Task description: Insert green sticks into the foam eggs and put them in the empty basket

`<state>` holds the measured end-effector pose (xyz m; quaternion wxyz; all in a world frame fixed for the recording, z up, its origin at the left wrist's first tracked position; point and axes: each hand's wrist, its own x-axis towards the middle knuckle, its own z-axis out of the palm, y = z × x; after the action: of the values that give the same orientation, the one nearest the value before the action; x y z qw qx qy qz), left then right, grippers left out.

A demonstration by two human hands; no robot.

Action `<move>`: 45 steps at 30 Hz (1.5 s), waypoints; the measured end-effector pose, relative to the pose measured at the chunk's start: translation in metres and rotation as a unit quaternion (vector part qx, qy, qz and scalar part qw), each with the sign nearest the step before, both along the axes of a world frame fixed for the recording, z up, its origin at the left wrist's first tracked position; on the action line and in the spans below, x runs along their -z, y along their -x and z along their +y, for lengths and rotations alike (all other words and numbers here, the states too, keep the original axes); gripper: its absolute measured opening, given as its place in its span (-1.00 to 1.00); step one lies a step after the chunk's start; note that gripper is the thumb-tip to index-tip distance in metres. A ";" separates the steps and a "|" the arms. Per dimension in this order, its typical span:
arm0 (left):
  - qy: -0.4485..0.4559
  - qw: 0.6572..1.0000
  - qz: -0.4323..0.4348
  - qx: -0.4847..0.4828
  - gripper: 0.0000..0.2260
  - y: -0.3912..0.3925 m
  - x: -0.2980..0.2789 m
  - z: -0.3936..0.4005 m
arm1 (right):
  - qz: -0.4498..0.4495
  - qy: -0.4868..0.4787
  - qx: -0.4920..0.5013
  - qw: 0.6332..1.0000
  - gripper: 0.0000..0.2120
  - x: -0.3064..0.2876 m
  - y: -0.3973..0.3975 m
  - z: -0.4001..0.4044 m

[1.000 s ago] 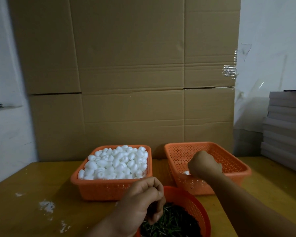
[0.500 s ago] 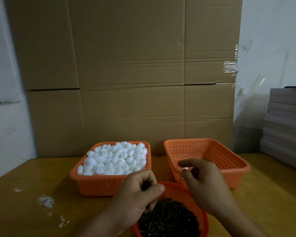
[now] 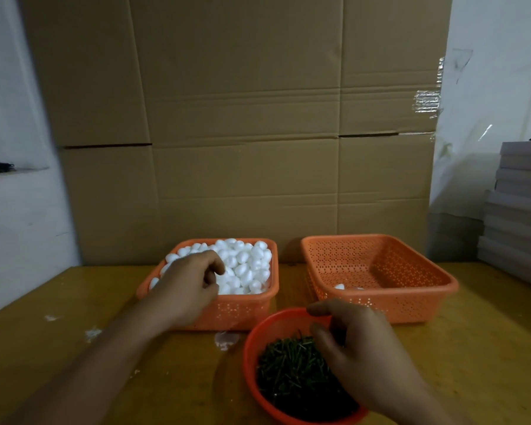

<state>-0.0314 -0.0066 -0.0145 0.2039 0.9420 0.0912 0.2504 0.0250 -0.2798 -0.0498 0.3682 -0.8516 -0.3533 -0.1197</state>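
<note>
I note the far basket (image 3: 411, 305) nearly bare; left grip (image 3: 193, 286) curls onto eggs (image 3: 246, 265), right grip (image 3: 353, 351) pinches sticks (image 3: 288, 372).

The scene was dim and warm-toned. Both forearms near the bottom edge lay dark and soft with blur. The heap of white foam eggs (image 3: 242, 262) under the left hand (image 3: 187, 289) glared, detail washed out. Straight lines bowed toward the frame edges.

White eggs (image 3: 242, 262) fill 1 orange perforated basket (image 3: 246, 311); sticks (image 3: 292, 372) look dark green in a red-orange bowl (image 3: 252, 348); table (image 3: 472, 363) is yellowish.
</note>
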 end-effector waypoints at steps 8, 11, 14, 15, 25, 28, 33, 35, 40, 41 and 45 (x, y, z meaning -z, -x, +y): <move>-0.148 0.969 0.191 -0.054 -0.63 0.001 -0.021 0.052 | -0.006 0.002 -0.011 1.000 -0.77 0.001 0.002 0.001; -0.168 0.960 0.221 -0.042 -0.61 -0.001 -0.019 0.052 | -0.006 0.006 -0.011 1.000 -0.78 0.001 0.003 0.002; -0.174 0.959 0.224 -0.028 -0.63 -0.002 -0.017 0.054 | -0.006 0.009 -0.011 1.000 -0.78 0.002 0.002 0.001; -0.176 0.958 0.226 -0.021 -0.64 -0.003 -0.017 0.055 | -0.006 0.010 -0.011 1.000 -0.78 0.003 0.002 0.001; -0.195 0.966 0.171 0.016 -0.88 -0.007 -0.018 0.057 | -0.007 0.035 -0.010 0.999 -0.76 0.005 0.001 0.001; -0.167 0.984 0.048 0.030 -0.90 -0.007 -0.009 0.053 | -0.004 0.039 -0.012 0.999 -0.76 0.005 0.001 0.002; -0.051 0.990 -0.104 0.076 -0.82 -0.009 0.003 0.032 | -0.004 0.060 -0.007 0.998 -0.77 0.005 0.002 0.003; 0.019 0.987 -0.135 0.083 -0.78 -0.008 0.005 0.023 | -0.003 0.078 -0.003 0.997 -0.78 0.005 0.002 0.003; 0.161 0.965 -0.151 0.138 -0.82 -0.006 0.019 -0.009 | 0.010 0.174 -0.010 0.985 -0.76 0.005 0.002 0.002; 0.188 0.959 -0.150 0.150 -0.85 -0.005 0.021 -0.016 | 0.008 0.189 -0.010 0.982 -0.74 0.005 0.003 0.002; 0.239 0.943 -0.141 0.187 -0.88 -0.005 0.032 -0.041 | 0.008 0.251 -0.011 0.968 -0.67 0.006 0.005 0.002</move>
<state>-0.0262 -0.0478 -0.0468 0.4766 0.8210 -0.0589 0.3087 0.0202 -0.2780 -0.0554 0.1474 -0.9136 -0.3785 -0.0160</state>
